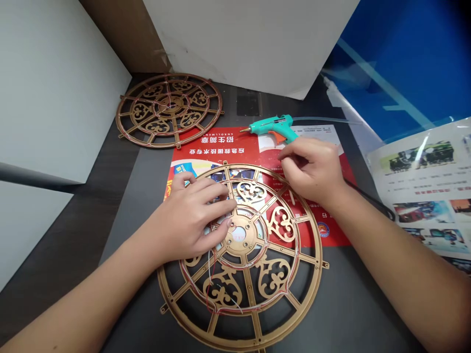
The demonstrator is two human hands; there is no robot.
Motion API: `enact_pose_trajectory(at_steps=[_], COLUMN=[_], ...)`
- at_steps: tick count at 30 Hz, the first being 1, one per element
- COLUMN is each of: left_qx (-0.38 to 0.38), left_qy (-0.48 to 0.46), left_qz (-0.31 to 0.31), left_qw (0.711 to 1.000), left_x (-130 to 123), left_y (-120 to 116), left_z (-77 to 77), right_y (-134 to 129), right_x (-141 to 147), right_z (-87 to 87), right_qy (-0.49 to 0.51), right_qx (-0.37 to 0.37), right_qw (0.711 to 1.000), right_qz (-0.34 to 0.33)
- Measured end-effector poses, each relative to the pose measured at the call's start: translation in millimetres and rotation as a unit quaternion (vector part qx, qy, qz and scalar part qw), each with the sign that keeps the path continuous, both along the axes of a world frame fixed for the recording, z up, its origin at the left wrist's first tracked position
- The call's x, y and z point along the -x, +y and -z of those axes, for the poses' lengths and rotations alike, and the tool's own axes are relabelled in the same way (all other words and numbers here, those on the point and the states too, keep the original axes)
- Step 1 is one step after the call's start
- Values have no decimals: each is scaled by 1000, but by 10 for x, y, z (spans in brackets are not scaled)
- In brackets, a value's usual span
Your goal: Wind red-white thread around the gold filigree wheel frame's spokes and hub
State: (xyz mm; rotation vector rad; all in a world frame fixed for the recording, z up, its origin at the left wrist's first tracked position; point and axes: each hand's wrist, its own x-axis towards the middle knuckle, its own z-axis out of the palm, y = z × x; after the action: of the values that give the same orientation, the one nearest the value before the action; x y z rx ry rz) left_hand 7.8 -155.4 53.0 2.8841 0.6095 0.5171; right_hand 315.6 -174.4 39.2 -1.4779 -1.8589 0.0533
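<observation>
My left hand [195, 218] lies with its fingers spread over the hub and spokes of a gold lattice wheel [253, 342], which rests on a red printed poster [331, 233]. Thin red and white wires [210, 279] run along the wheel beneath that hand. My right hand [312, 171] hovers over the wheel's upper right edge, its fingertips pinched together. Whether they hold a fine wire is too small to tell. Just beyond them lies a teal hot glue gun [270, 125] with an orange trigger. A second wired gold wheel [158, 125] lies at the far left.
A black cord [368, 200] passes beside my right forearm. Printed sheets in clear plastic [419, 196] lie at the right, below a blue panel [397, 54]. A white box [250, 39] stands at the back, and a pale wall [55, 88] rises at the left of the dark table [66, 240].
</observation>
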Motion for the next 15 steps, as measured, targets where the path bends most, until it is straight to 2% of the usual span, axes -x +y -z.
enact_pose_trajectory(at_steps=[10,15], left_qx=[-15,-19], left_qy=[-56,-75], left_qz=[28,23], left_qw=[998,997], left_x=[25,52], left_y=[26,38], left_z=[28,23], right_y=[4,4], right_x=[17,10], right_z=[22,22], right_qy=[-11,-14], right_qx=[5,3], right_qw=[1000,1000], right_qz=[4,11])
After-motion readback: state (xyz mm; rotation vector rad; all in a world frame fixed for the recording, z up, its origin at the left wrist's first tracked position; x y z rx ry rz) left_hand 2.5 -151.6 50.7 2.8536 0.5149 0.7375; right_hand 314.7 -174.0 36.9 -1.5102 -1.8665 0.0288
